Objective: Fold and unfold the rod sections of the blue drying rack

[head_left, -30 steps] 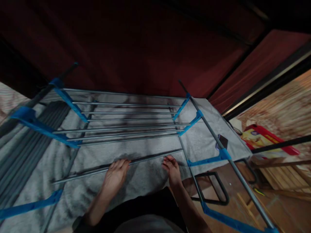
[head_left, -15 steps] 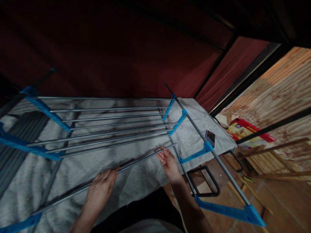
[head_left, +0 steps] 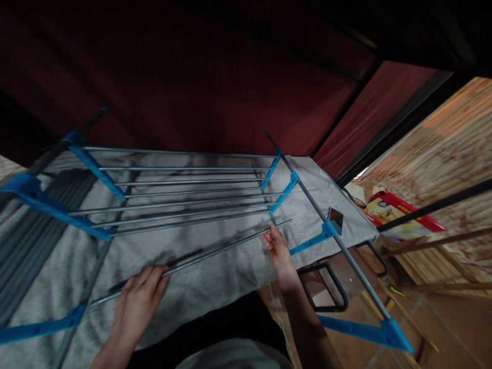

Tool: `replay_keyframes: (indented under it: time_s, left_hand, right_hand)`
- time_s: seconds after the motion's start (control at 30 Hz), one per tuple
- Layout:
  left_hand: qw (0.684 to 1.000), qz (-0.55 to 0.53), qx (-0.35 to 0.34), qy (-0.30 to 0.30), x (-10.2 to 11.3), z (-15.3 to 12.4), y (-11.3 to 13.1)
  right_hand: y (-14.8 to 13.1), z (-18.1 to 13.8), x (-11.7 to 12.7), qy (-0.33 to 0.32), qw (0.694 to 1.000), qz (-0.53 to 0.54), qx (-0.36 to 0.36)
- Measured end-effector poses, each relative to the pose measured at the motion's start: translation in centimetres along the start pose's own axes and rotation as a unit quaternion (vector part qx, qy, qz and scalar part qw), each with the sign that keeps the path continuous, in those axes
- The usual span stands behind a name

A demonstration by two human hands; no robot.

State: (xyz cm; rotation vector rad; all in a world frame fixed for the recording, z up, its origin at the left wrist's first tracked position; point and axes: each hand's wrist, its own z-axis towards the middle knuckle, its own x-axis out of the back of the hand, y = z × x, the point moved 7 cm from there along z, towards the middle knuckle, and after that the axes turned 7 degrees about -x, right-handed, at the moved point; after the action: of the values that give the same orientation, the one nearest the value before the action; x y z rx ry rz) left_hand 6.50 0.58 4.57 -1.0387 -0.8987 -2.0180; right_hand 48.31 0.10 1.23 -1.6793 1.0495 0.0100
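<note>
A thin grey metal tube (head_left: 219, 250) slants in front of me over the grey blanket. My left hand (head_left: 139, 292) is closed over it toward its left end, and my right hand (head_left: 278, 248) pinches it close to its right end. The left tip lies at the inner end of a lower-left blue plastic bracket (head_left: 46, 328); I cannot tell whether it is seated. The right tip sticks out past my fingers, above and apart from another blue bracket (head_left: 313, 241). Beyond my hands, several crossbars (head_left: 192, 205) span the rack between paired blue brackets.
Several loose grey tubes (head_left: 49, 220) lie on the blanket (head_left: 215, 292) at left. A phone (head_left: 335, 221) rests at the right, near the rack's side pole (head_left: 357, 266). Beyond it are a red and yellow box (head_left: 403, 215) and wooden slats (head_left: 430, 264). A dark red panel (head_left: 211, 102) closes the back.
The tube has shifted right and slightly up with both hands. My left hand has moved left across the view, my right hand right. The view has turned slightly.
</note>
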Motion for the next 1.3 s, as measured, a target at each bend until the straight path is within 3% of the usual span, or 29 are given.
replay_keyframes:
  time_s: [0.23,0.4,0.5,0.6,0.73,0.9,0.97,1.1,1.3]
  left_hand:
    - [0.997,0.043,0.071,-0.002,2.2,-0.6,-1.1]
    - [0.981,0.067,0.160,0.088,4.8,-0.9,-2.9]
    - [0.964,-0.020,0.225,0.140,4.8,-1.3,-4.1]
    - [0.915,-0.149,0.309,0.210,3.6,-2.0,-5.8]
    - [0.822,-0.304,0.406,0.260,1.0,-2.8,-7.5]
    - [0.620,-0.513,0.455,0.381,-0.6,-2.9,-7.8]
    - [0.560,-0.563,0.461,0.397,-1.0,-2.7,-7.5]
    - [0.525,-0.604,0.468,0.374,-1.6,-2.4,-6.8]
    - [0.530,-0.613,0.458,0.367,-1.4,-2.5,-6.8]
  right_hand:
    - [-0.3,1.4,2.0,0.016,1.000,0.001,-0.004]
    - [0.2,1.9,3.3,0.045,0.999,0.001,-0.022]
    - [0.7,1.9,3.3,0.059,0.998,0.006,-0.036]
    - [1.2,2.0,2.8,0.055,0.997,-0.003,-0.048]
    - [1.8,2.2,3.1,0.068,0.996,-0.014,-0.059]
    - [2.7,2.5,4.5,0.059,0.996,-0.021,-0.062]
    - [3.0,2.7,4.9,0.061,0.995,-0.031,-0.069]
    - [3.0,2.9,5.8,0.071,0.993,-0.065,-0.061]
    - [3.2,2.3,6.2,0.051,0.992,-0.099,-0.058]
